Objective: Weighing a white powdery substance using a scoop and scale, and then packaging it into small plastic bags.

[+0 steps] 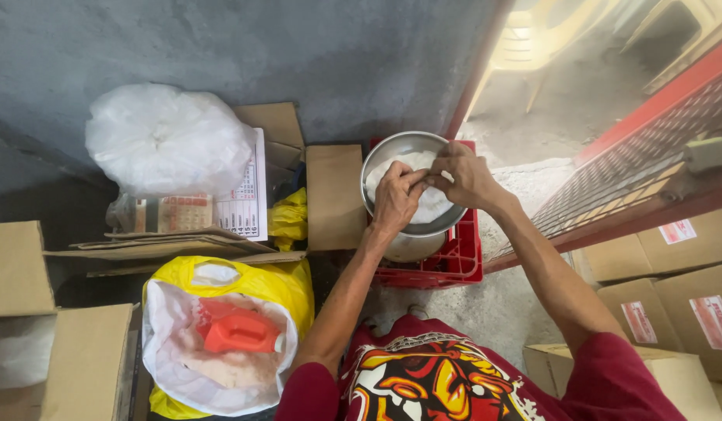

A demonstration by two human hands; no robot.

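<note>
A round metal bowl (386,153) rests on a red plastic crate (462,265) beside the grey wall. Inside the bowl lies a white plastic bag (432,204) with something white in it. My left hand (395,199) and my right hand (464,173) meet over the bowl, and the fingers of both pinch the bag's top between them. My forearms reach forward from red sleeves.
An open yellow sack (294,284) lined with white plastic holds grain and a red scoop (238,332) at the lower left. Cardboard boxes (665,288) stand at both sides. A bulging white bag (166,136) and a paper calendar (240,204) lie against the wall. A red mesh gate (641,168) stands to the right.
</note>
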